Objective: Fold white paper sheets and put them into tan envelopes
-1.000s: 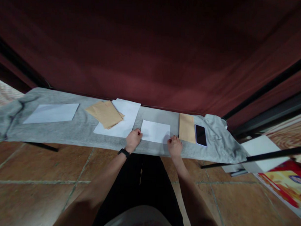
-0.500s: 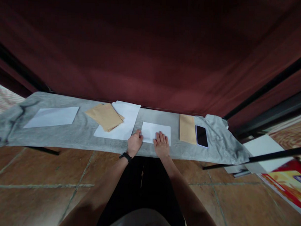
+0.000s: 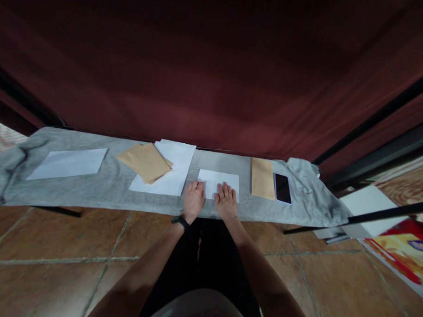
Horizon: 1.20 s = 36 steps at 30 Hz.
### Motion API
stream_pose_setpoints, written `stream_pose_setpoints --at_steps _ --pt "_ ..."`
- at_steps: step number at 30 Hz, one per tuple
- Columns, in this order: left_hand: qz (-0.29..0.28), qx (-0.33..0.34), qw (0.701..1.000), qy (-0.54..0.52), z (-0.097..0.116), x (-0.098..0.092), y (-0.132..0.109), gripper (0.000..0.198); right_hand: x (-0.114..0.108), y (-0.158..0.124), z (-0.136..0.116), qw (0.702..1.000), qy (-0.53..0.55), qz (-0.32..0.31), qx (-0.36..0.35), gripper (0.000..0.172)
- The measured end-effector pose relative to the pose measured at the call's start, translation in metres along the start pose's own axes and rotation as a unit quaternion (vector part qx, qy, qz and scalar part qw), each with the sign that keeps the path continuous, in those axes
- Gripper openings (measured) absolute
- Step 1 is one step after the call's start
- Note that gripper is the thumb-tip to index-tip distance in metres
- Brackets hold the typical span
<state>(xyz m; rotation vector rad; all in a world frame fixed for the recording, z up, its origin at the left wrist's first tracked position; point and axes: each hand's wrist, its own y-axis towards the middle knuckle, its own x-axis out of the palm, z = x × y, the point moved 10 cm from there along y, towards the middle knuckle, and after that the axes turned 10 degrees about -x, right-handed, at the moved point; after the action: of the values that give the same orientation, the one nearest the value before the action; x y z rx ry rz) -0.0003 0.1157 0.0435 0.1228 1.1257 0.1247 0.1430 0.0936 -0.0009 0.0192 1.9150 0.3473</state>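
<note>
A small folded white sheet (image 3: 218,179) lies on the grey cloth (image 3: 102,191) in front of me. My left hand (image 3: 194,200) rests flat on its near left corner, fingers stretched out. Beside it, my right hand (image 3: 225,200) lies flat on the sheet's near edge, fingers spread. Both hands press on the paper and hold nothing. A black band sits on my left wrist.
Left of the sheet lie a larger white sheet (image 3: 172,168) with several brown envelopes (image 3: 144,161) on it, and farther left another white paper (image 3: 68,162). To the right lie one brown envelope (image 3: 262,178) and a phone (image 3: 282,188). A dark red curtain hangs behind.
My right hand moved left from the sheet's right corner onto its near edge and flattened. My left hand slid from the left edge onto the sheet's corner, so both hands now lie close together.
</note>
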Motion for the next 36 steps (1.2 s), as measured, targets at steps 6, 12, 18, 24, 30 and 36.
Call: stream_pose_setpoints --at_steps 6,12,18,24,30,36 --pt "-0.094 0.13 0.985 -0.057 0.049 0.05 -0.023 0.053 0.0 -0.001 -0.004 0.996 -0.049 -0.072 -0.014 0.057" --pt "-0.093 0.111 0.988 0.054 0.037 0.053 -0.028 0.066 -0.002 -0.002 0.0 0.993 -0.083 -0.085 0.017 0.056" --pt "-0.069 0.096 0.988 0.103 0.024 0.045 -0.029 0.065 -0.01 -0.008 0.008 0.995 -0.092 -0.016 0.037 0.054" --pt "-0.055 0.07 0.99 0.112 0.019 0.045 -0.029 0.067 -0.023 -0.019 0.026 0.992 -0.11 0.028 0.048 0.054" --pt "-0.037 0.044 0.993 0.103 0.015 0.042 -0.03 0.065 -0.036 -0.033 0.046 0.987 -0.114 0.078 0.086 0.054" --pt "-0.034 0.038 0.994 0.098 0.016 0.042 -0.03 0.061 -0.046 -0.034 0.047 0.984 -0.089 0.102 0.12 0.056"
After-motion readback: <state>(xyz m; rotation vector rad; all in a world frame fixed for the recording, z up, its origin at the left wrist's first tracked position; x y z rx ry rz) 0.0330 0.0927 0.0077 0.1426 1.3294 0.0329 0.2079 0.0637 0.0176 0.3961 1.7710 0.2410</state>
